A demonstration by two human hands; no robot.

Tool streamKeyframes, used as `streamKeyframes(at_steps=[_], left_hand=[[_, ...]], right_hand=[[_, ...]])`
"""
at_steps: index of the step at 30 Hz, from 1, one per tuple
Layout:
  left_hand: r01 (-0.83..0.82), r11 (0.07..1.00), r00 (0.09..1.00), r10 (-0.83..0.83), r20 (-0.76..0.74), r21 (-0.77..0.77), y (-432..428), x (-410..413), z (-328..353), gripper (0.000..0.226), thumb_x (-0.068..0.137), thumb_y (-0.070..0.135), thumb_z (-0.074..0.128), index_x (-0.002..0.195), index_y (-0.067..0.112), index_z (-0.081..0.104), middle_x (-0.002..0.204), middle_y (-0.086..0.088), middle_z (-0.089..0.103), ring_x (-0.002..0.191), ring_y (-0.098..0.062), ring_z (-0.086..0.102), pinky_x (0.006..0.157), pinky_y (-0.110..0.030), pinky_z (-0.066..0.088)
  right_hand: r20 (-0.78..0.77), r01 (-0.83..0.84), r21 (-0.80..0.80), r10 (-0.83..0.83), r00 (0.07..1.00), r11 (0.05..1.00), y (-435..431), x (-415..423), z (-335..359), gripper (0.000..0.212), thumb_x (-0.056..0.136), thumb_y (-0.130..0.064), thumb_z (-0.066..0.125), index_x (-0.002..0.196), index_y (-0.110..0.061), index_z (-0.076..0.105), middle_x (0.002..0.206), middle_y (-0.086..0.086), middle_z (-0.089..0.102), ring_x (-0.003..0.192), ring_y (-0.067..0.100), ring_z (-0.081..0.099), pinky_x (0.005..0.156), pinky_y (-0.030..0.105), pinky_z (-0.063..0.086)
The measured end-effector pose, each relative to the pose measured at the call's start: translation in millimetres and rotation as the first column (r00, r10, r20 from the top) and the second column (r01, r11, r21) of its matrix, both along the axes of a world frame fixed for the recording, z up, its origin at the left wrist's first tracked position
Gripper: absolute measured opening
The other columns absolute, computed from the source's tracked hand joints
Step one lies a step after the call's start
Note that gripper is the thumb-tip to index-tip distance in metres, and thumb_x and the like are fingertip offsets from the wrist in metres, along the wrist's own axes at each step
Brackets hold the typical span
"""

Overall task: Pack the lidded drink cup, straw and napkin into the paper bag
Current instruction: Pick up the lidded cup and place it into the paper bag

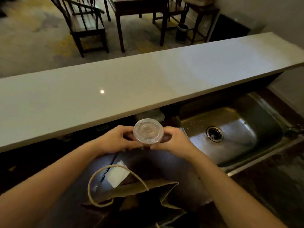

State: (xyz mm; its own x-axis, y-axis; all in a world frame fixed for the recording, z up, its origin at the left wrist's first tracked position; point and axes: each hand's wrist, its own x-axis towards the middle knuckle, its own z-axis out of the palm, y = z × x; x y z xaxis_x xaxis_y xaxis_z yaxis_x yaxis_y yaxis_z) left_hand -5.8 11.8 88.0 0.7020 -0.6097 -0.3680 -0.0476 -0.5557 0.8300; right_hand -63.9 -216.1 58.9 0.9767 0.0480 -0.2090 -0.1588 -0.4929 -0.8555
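Both hands closed around the lidded drink cup [148,133], seen from above: left hand [115,140] on its left side, fingers curled round the wall under the lid rim; right hand [172,142] on its right side, thumb and fingers wrapped the same way. Cup upright, clear flat lid facing the camera, dark contents showing just below the rim, positioned beyond the far edge of the paper bag and near the overhanging white counter [148,79]; cannot tell whether resting on the dark worktop [164,165] or lifted off it. Nearer the camera, between the two forearms, the brown paper bag [139,195], mouth open and sagging, one pale cord handle [105,178] looped up and over to the left. Just beyond the bag's left edge, a white folded napkin [117,176] lying flat on the worktop, its near corner touching or slightly overlapped by the bag rim. Beside the napkin on its left, a thin dark straw [108,168] lying diagonally, far end toward the left wrist, passing under the handle loop. To the right, a stainless sink [238,129] with a round drain. Past the counter, dark wooden chairs [85,25] on a mottled floor.
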Motion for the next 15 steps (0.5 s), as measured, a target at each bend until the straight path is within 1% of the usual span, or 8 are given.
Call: streamKeyframes(at_steps=[2,4,6,8,10,13,15], left_hand=[[0.016,1.000,0.999,-0.016,0.040,-0.001,5,-4,41,0.029,0.079,0.025,0.080,0.107,0.022,0.074,0.097,-0.005,0.078,0.075,-0.017,0.069,0.076,-0.040,0.058],[-0.002,1.000,0.996,0.005,0.090,-0.029,11,-12,77,0.030,0.075,0.027,0.081,0.104,0.022,0.076,0.094,-0.001,0.079,0.074,-0.013,0.066,0.078,-0.043,0.058],[-0.066,0.992,0.985,0.082,0.149,-0.110,29,-49,110,0.033,0.071,0.032,0.080,0.103,0.024,0.076,0.093,0.002,0.078,0.077,-0.014,0.070,0.077,-0.042,0.060],[-0.088,0.983,0.986,0.108,0.126,-0.159,31,-60,126,0.037,0.065,0.039,0.079,0.101,0.029,0.076,0.095,0.001,0.078,0.084,-0.016,0.074,0.076,-0.039,0.063],[-0.098,0.968,0.985,0.127,0.114,-0.231,32,-75,138,0.037,0.063,0.041,0.078,0.099,0.029,0.077,0.096,-0.005,0.077,0.087,-0.023,0.074,0.074,-0.040,0.064],[-0.130,0.938,0.979,0.172,0.106,-0.322,28,-90,149,0.040,0.065,0.041,0.076,0.102,0.025,0.077,0.090,-0.007,0.077,0.084,-0.027,0.073,0.073,-0.042,0.064],[-0.124,0.922,0.979,0.174,0.105,-0.367,28,-102,153,0.038,0.069,0.038,0.078,0.104,0.024,0.077,0.086,-0.006,0.077,0.080,-0.025,0.073,0.071,-0.039,0.064]], right_hand=[[0.051,-0.016,-0.002,0.016,0.999,1.000,4,-6,33,0.053,0.060,-0.031,0.091,0.108,-0.021,0.071,0.104,-0.002,0.074,0.095,0.009,0.069,0.089,0.037,0.057],[0.094,-0.013,0.054,0.008,0.996,0.998,8,-14,64,0.058,0.059,-0.032,0.091,0.111,-0.020,0.070,0.102,-0.001,0.076,0.094,0.011,0.072,0.089,0.041,0.058],[0.159,-0.039,0.104,0.022,0.987,0.994,23,-45,101,0.058,0.059,-0.031,0.089,0.113,-0.021,0.070,0.102,0.001,0.077,0.095,0.016,0.073,0.091,0.046,0.057],[0.177,-0.057,0.147,0.030,0.984,0.988,26,-57,123,0.053,0.063,-0.030,0.088,0.113,-0.024,0.070,0.102,0.000,0.077,0.096,0.018,0.072,0.091,0.048,0.057],[0.190,-0.068,0.186,0.032,0.981,0.980,29,-71,140,0.049,0.068,-0.025,0.087,0.114,-0.025,0.070,0.102,-0.001,0.077,0.095,0.018,0.072,0.089,0.049,0.058],[0.209,-0.078,0.254,0.024,0.978,0.964,29,-83,161,0.050,0.069,-0.023,0.086,0.115,-0.027,0.068,0.108,-0.003,0.076,0.099,0.022,0.071,0.088,0.053,0.057],[0.221,-0.088,0.260,0.029,0.975,0.962,29,-89,169,0.058,0.067,-0.025,0.086,0.120,-0.029,0.064,0.114,-0.005,0.073,0.106,0.020,0.069,0.092,0.049,0.056]])
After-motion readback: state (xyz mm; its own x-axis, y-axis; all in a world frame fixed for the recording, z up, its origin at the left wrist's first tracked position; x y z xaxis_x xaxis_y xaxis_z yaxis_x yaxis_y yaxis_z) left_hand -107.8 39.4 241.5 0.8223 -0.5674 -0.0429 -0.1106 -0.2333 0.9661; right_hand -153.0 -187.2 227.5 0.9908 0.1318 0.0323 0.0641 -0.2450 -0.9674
